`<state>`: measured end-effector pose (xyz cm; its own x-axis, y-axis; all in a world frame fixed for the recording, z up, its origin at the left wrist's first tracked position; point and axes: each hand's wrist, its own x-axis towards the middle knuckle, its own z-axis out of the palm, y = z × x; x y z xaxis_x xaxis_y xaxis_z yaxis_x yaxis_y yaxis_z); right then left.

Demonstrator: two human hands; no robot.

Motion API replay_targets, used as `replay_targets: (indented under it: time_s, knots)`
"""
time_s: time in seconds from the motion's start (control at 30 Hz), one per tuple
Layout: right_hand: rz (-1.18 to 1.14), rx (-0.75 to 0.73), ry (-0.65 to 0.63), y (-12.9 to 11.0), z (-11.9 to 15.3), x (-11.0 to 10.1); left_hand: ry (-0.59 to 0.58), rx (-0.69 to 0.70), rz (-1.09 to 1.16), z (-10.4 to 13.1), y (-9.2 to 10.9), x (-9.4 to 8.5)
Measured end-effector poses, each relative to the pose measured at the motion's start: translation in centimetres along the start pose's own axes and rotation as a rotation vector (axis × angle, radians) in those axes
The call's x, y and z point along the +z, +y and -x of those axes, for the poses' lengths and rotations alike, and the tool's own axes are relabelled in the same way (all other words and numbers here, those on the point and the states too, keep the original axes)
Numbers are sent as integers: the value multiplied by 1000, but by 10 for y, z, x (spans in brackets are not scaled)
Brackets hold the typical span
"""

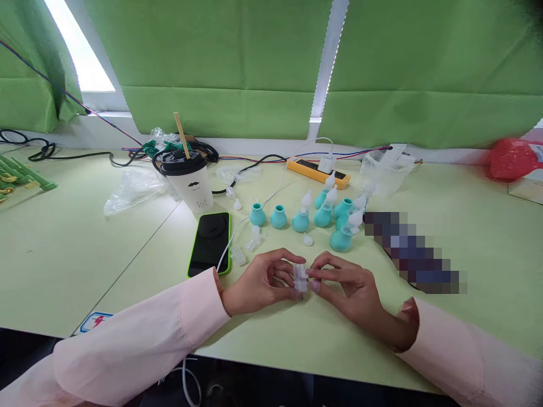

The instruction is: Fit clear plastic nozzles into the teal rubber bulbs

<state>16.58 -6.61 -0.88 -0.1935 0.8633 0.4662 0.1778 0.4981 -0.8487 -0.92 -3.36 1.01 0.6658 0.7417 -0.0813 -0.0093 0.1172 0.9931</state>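
Tube [300, 280] is being gripped by your half-curled left hand [261, 284], right of the phone [209, 249]. Your near-closed right hand [354, 291], hold unclear, is apparently adjusting it, needing steadiness next.

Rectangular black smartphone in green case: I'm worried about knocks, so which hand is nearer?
Left. The left hand is close by, right of the smartphone; the right hand is farther right, beyond the small clear plastic cylinder.

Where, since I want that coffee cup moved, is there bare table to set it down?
Left: table in front of the clear bag, left of the phone. Right: in front of the red bag. Crowded: the middle, with teal bulbs, clear pieces and both hands, left and right.
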Motion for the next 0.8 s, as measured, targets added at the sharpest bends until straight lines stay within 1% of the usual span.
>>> replay_targets:
  time_s: [0.1, 0.17, 0.2, 0.3, 0.37, 0.7, 0.8]
  knots:
    - [-247, 243, 46, 1, -2, 1, -18, 38, 5, 1, 2, 1]
    - [-352, 382, 5, 1, -3, 2, -27, 55, 5, 2, 2, 2]
    - [-378, 416, -27, 1, -4, 2, -32, 60, 6, 2, 2, 2]
    - [-367, 414, -115, 1, -5, 3, -42, 73, 15, 3, 1, 3]
    - [-322, 405, -148, 0, -5, 3, -41, 89, 11, 3, 0, 4]
    - [-240, 383, -203, -9, -8, 0, -61, 140, -32, 4, 0, 3]
    - [-239, 373, -217, -8, -7, -1, -49, 151, -112, 5, 1, 3]
